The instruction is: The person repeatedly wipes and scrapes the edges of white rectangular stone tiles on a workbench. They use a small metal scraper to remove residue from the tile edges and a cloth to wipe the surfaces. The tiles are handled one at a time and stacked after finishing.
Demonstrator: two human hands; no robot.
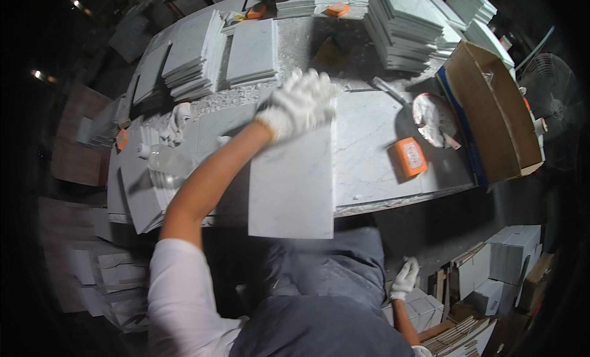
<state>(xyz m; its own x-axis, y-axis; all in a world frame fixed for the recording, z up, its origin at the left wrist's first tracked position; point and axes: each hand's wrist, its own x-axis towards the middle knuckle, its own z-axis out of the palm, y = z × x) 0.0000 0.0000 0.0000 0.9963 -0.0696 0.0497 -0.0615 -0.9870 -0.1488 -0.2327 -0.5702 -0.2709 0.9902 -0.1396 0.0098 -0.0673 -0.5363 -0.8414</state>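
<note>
A pale grey-veined marble tile (292, 185) lies on the worktable, its near end jutting past the front edge towards my body. My left hand (298, 105), in a white knitted glove, rests on the far part of this tile with its fingers stretched out and somewhat apart. It grips nothing visible. My right hand (404, 278), also gloved, hangs low at my right side, away from the tabletop, near white cartons. Its fingers look loosely extended, with nothing seen in them. To the right of the tile sits an orange block (410, 157) with a pale label.
A bowl of white paste (432, 118) stands beside an open cardboard box (488, 108). Tile stacks (193, 50) rise at the far left, with a taller tile stack (405, 25) at the far right. A clear bottle (169, 160) lies left of my forearm. White cartons (513, 252) fill the lower right.
</note>
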